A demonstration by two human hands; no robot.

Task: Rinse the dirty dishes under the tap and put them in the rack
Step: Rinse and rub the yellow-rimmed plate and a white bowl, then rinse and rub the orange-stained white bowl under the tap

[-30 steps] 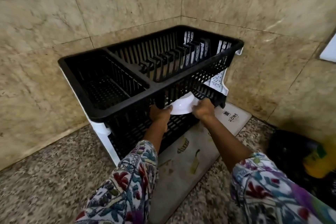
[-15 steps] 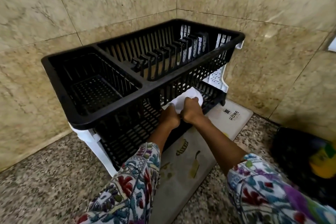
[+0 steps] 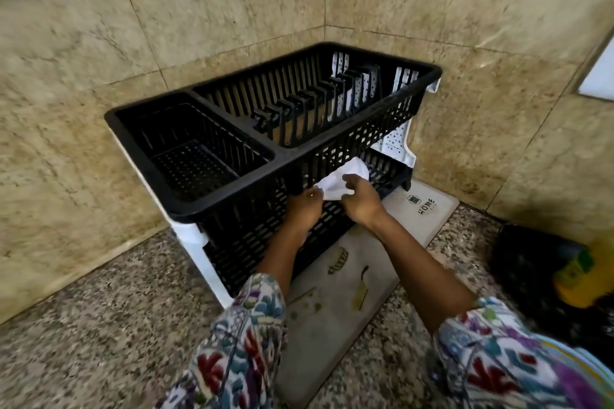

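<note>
A black slatted rack point(image 3: 212, 129) (two tiers on white legs) stands in the tiled corner, its upper baskets holding nothing. At its lower tier, the left hand point(image 3: 304, 209) and right hand point(image 3: 360, 197) both grip a plain white dish point(image 3: 342, 181), partly hidden under the upper tier. Further right lies a grey mat point(image 3: 428, 209).

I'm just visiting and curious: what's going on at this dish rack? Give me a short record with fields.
Setting: speckled stone counter in a tiled corner
Rack: black two-tier dish rack; upper tier shows no dishes
Dish: white dish being slid into the lower tier, partly hidden by the upper basket
Left hand: left hand at the dish's near edge
Right hand: right hand gripping the dish's edge
Under rack: pale drying mat printed "HOME"
Far right: a dark object with yellow, too blurred to identify
</note>
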